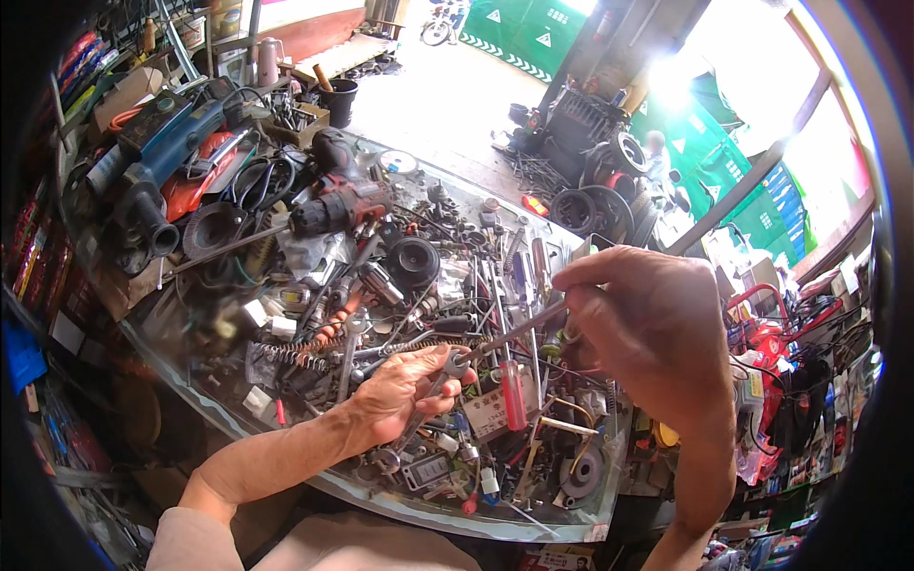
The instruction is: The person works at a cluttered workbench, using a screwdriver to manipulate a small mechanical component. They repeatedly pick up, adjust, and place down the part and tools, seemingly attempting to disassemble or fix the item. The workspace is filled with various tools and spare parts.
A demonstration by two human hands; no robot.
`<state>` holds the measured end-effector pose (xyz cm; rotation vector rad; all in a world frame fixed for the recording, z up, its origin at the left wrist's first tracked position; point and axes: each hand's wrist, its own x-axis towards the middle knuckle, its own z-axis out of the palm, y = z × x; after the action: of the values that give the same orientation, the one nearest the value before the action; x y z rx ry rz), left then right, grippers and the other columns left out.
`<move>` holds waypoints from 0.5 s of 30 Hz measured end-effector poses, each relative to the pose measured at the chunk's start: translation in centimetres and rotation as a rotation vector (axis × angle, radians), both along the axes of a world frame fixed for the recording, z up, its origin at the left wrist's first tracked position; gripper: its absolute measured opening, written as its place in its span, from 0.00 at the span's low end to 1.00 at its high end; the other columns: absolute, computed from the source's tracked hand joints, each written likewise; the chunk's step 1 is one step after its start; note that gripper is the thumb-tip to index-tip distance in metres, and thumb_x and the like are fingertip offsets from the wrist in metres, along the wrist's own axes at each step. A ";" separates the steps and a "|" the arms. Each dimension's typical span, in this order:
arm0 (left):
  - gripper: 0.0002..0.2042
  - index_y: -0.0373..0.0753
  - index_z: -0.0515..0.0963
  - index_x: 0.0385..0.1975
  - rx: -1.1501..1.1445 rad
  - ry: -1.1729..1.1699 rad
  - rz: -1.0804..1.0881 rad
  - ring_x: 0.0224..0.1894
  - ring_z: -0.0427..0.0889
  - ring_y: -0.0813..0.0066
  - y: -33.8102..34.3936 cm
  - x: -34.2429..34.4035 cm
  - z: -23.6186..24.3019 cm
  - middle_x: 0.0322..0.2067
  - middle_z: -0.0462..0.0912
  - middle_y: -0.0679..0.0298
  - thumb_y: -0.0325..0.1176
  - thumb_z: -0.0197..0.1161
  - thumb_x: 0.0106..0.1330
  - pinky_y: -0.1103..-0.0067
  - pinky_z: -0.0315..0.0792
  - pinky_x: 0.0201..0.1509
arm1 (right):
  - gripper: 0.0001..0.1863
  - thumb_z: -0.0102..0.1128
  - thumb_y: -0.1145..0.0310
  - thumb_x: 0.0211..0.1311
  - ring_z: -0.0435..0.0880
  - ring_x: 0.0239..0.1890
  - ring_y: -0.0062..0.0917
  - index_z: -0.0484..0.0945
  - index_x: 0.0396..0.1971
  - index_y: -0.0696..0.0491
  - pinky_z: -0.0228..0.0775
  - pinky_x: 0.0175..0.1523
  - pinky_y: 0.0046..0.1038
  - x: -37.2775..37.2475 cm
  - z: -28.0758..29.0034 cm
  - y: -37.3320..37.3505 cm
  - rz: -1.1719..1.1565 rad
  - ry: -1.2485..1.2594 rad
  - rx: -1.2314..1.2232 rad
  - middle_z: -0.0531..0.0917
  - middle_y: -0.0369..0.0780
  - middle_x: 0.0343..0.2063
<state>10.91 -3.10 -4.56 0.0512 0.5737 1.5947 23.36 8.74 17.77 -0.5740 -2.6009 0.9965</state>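
Observation:
My left hand [414, 392] is closed around a metal open-ended wrench [457, 365], whose jaw sticks out past the thumb and fingertips. Higher and to the right, my right hand [652, 328] pinches a slim grey metal rod [524, 329]. The rod slants down to the left, and its lower end meets the wrench's jaw or lies just over it; I cannot tell which. Its upper end is hidden in the right hand. Below the rod, a screwdriver with a clear red handle [514, 395] lies on the cluttered glass-topped table [409, 509].
Springs [300, 356], bolts and small parts cover the table. A red and black cordless drill [338, 195] lies at the back, left of a round black part [412, 257]. A blue angle grinder [171, 143] sits far left. Tyres [609, 214] stand beyond the table.

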 end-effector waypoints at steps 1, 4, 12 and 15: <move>0.10 0.37 0.71 0.44 -0.002 -0.005 0.001 0.28 0.71 0.81 0.0 0.0 0.0 0.39 0.79 0.52 0.37 0.50 0.75 0.87 0.60 0.21 | 0.11 0.60 0.78 0.60 0.83 0.26 0.17 0.80 0.42 0.65 0.75 0.29 0.19 0.2 0.1 0.4 0.020 -0.021 -0.117 0.84 0.40 0.25; 0.11 0.35 0.71 0.46 0.008 -0.017 -0.006 0.28 0.71 0.81 0.1 0.0 0.0 0.39 0.79 0.53 0.37 0.50 0.75 0.87 0.61 0.21 | 0.16 0.62 0.77 0.60 0.85 0.35 0.21 0.76 0.48 0.65 0.79 0.37 0.21 0.4 0.7 0.5 0.143 -0.029 -0.114 0.86 0.43 0.32; 0.12 0.35 0.72 0.47 -0.004 -0.013 -0.006 0.29 0.73 0.80 0.1 0.0 0.0 0.38 0.80 0.52 0.37 0.50 0.75 0.88 0.62 0.21 | 0.18 0.64 0.83 0.57 0.85 0.38 0.20 0.76 0.48 0.64 0.77 0.43 0.22 1.1 -0.1 -0.2 0.207 0.072 -0.106 0.87 0.42 0.33; 0.13 0.34 0.72 0.47 0.010 0.031 -0.013 0.28 0.73 0.81 0.0 0.0 -0.2 0.38 0.80 0.55 0.37 0.49 0.75 0.87 0.62 0.21 | 0.07 0.66 0.76 0.59 0.83 0.25 0.15 0.82 0.35 0.63 0.72 0.28 0.19 0.6 0.5 0.0 0.148 -0.036 0.271 0.85 0.38 0.21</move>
<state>10.89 -3.10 -4.75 0.0867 0.5887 1.5866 23.99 8.72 18.24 -0.3394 -2.7793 0.6614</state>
